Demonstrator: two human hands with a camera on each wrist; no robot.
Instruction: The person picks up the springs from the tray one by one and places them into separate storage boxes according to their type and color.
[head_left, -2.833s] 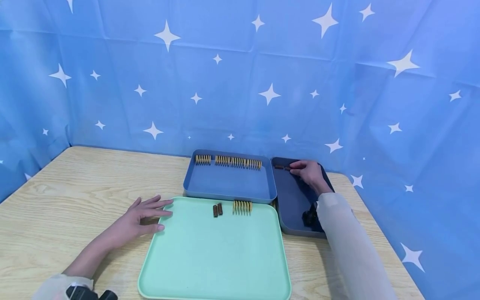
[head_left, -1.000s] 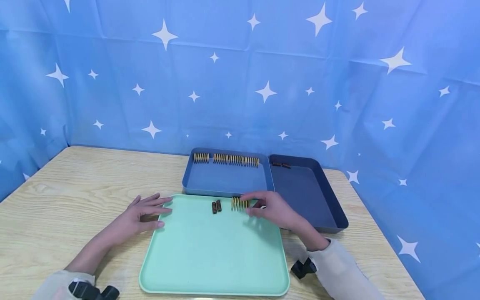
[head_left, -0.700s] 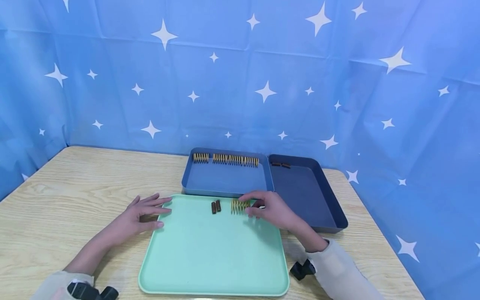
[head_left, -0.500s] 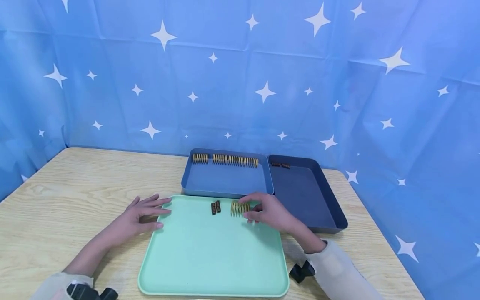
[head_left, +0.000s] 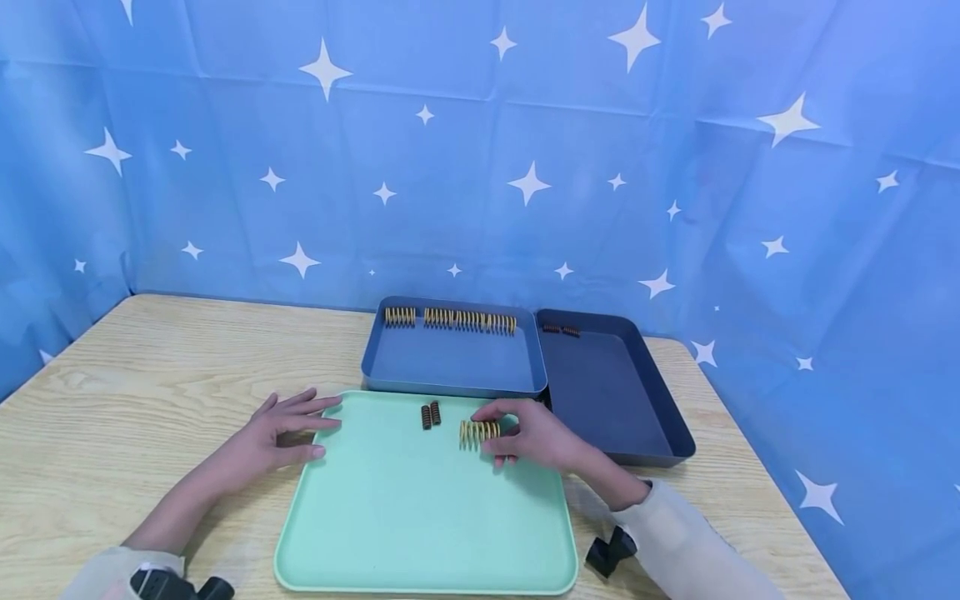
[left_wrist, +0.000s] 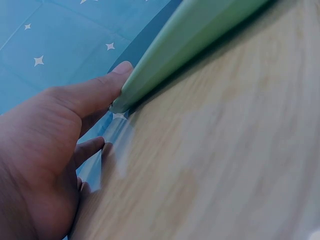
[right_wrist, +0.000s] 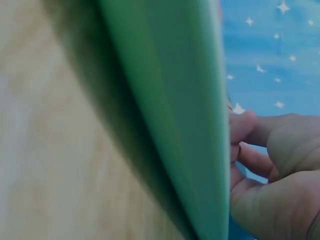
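On the pale green tray lies a large yellow coil spring, its right end pinched between the thumb and index finger of my right hand. Two small brown springs stand side by side to its left. My left hand has its fingers spread at the tray's left edge. The left wrist view shows that hand's thumb against the tray rim. In the right wrist view the tray's side hides most of the spring and the fingertips of the right hand.
Behind the green tray stands a blue tray with a row of several yellow springs along its back. To its right, a dark tray holds two brown springs at the back left. A starry curtain hangs behind the table.
My right hand has come from the brown springs in the dark tray to the yellow spring on the green tray, and that spring has shifted slightly toward me. My left hand has stayed put.
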